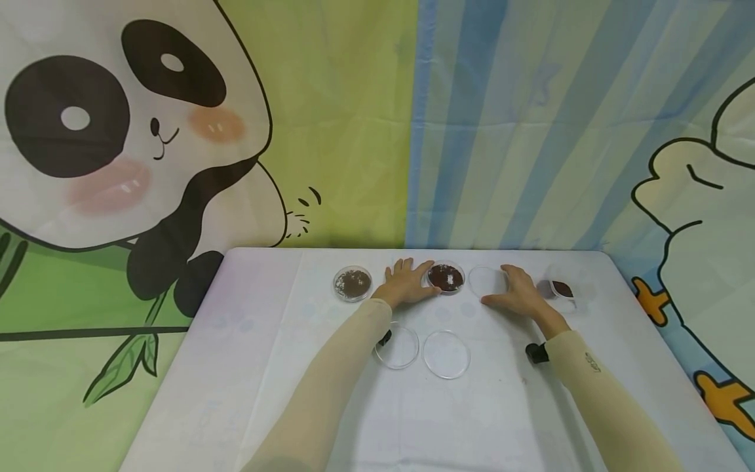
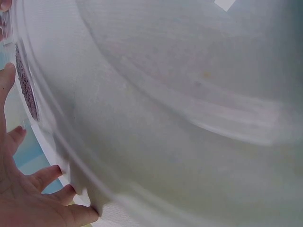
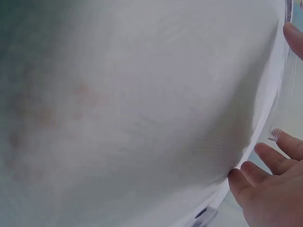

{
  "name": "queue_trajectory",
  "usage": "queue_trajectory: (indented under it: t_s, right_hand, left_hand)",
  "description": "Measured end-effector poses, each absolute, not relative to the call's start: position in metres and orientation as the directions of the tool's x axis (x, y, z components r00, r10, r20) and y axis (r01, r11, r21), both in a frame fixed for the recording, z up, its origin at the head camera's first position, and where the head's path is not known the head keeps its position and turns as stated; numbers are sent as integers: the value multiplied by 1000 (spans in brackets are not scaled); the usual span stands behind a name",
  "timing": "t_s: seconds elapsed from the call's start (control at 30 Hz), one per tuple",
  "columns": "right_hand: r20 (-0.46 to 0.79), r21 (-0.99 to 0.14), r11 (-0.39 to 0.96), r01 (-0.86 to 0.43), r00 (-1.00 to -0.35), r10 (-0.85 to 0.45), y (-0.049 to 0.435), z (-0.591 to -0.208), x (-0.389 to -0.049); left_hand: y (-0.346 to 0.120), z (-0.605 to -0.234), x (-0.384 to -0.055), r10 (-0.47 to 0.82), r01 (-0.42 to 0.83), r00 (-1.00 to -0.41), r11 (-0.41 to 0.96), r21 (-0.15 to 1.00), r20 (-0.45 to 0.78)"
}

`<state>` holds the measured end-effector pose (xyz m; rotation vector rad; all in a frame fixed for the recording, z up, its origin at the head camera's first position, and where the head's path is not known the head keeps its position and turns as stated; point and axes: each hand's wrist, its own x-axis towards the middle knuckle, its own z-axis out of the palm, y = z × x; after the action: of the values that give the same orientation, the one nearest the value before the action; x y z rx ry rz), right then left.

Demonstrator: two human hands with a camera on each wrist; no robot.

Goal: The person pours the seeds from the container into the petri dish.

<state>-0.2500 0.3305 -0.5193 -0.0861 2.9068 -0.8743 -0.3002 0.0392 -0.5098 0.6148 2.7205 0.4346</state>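
Note:
In the head view, my left hand (image 1: 406, 282) is at a clear petri dish of dark brown material (image 1: 446, 278), thumb and forefinger on its left rim, other fingers spread. In the left wrist view the brown material (image 2: 27, 87) shows edge-on beside my left thumb. Just to the right, my right hand (image 1: 520, 292) pinches a clear round dish or lid (image 1: 485, 280) between thumb and forefinger. The right wrist view shows its thin clear rim (image 3: 289, 90) spanning those two fingertips, with the remaining right-hand fingers (image 3: 265, 177) extended.
Left of my hands stands another petri dish of brown material (image 1: 352, 284). Beyond my right hand is a clear dish with brown material (image 1: 561, 289), partly hidden. Two clear round pieces (image 1: 417, 354) (image 1: 446, 377) lie nearer me on the white table (image 1: 472, 426). A printed curtain (image 1: 354, 131) hangs behind.

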Motion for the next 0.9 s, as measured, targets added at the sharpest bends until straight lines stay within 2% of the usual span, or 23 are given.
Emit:
queue_trajectory:
  t_s: [0.9]
  right_hand:
    - [-50, -547, 836, -48, -995, -90, 323, -517, -248]
  left_hand:
    - [39, -511, -300, 473, 383, -858, 849, 365, -200]
